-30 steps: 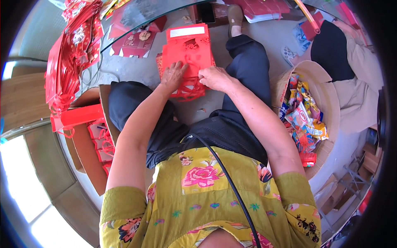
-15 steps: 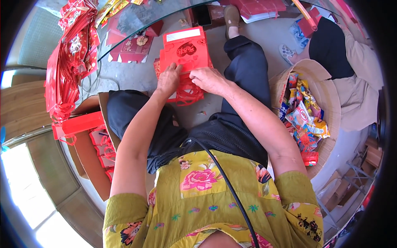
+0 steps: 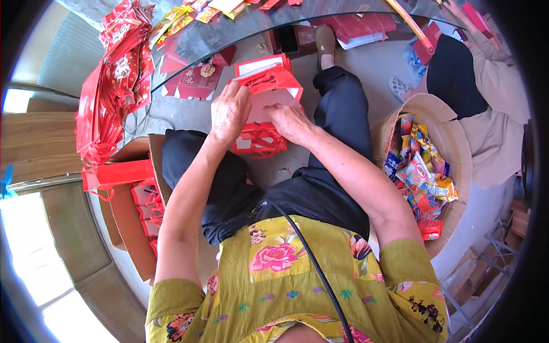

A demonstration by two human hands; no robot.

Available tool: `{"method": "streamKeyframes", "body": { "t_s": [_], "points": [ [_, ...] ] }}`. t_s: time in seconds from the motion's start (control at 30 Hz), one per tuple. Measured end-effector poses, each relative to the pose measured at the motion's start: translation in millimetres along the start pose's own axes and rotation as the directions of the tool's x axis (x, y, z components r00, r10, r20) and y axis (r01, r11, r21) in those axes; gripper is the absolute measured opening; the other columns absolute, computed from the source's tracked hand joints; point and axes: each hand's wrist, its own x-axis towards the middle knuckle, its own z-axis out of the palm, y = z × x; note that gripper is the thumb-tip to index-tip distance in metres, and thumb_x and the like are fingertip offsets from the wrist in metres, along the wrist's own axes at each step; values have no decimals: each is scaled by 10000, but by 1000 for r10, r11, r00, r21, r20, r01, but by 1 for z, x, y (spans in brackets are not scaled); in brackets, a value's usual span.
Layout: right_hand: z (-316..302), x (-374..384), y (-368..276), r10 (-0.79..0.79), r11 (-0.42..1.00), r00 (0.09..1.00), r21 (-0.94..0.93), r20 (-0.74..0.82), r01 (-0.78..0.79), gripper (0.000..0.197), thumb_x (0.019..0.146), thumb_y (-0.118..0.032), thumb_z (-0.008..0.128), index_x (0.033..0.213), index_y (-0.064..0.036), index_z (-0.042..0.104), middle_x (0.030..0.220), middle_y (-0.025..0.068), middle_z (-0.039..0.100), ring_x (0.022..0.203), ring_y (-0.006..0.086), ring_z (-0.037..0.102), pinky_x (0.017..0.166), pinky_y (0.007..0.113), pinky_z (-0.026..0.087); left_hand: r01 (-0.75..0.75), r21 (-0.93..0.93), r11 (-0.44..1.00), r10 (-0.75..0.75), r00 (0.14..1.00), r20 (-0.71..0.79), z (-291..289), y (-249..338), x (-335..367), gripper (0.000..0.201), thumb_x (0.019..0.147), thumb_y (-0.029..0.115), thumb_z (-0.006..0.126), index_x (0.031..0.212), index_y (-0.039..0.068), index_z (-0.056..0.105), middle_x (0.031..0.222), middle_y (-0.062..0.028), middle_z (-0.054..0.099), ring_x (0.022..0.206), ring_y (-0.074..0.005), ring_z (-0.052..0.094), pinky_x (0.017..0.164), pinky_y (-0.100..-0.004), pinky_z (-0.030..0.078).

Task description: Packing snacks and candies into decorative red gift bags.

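Note:
Between my knees is a red paper gift box (image 3: 277, 79), partly unfolded, its pale inner side facing me. My left hand (image 3: 230, 112) is closed on its left edge, fingertips by the red upper flap. My right hand (image 3: 290, 121) has its fingers bent together at the pale panel, near the box's right side, and grips it there. Below both hands lie more red folded boxes with ribbon handles (image 3: 264, 140). Another red and white flat box (image 3: 260, 64) shows behind the one I hold.
Left: a carton (image 3: 127, 214) of red boxes, and a pile of red bags (image 3: 117, 86) at the glass table (image 3: 217, 35). Right: a round cardboard bin (image 3: 452, 228) of snack packets (image 3: 420, 171). Another person (image 3: 486, 108) sits beyond it. A black cable (image 3: 314, 260) crosses my shirt.
The red box, flat before with its printed face up, is now tilted and opened, showing its pale inside. My left hand has risen along its edge; my right hand has shifted slightly right.

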Motion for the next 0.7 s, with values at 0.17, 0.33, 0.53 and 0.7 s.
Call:
{"method": "streamKeyframes", "body": {
  "t_s": [0.17,0.33,0.53,0.7],
  "points": [
    [-7,3,-1,138,989,986,-64,88,-133,261,871,-79,501,1090,-7,626,1146,221,626,1060,343,613,894,430,497,-164,-21,986,163,986,-39,-33,50,6,146,738,42,652,851,77,567,837,-96,514,805,-290,591,625,-394,511],
    [-10,-4,-2,-25,983,959,170,-283,75,271,875,-115,519,1108,-6,603,1166,203,613,1077,341,601,908,429,483,-291,-52,955,290,957,-32,-76,106,-4,250,658,15,655,897,55,594,845,-79,515,751,-253,579,576,-351,510],
    [-25,5,-17,15,988,996,155,-85,-2,271,868,-112,529,1106,-8,603,1155,199,616,1067,342,603,904,430,483,-462,-47,886,464,882,86,-114,141,-19,222,700,109,695,893,46,607,792,-51,482,704,-196,547,564,-298,480],
    [-78,-18,-46,-41,944,998,325,-49,55,271,862,-110,538,1106,-10,603,1145,196,618,1059,342,604,900,430,484,-255,-419,872,266,963,-33,-139,114,-30,266,752,129,746,979,44,638,1013,-113,601,927,-290,621,775,-383,515]
  ]
}}
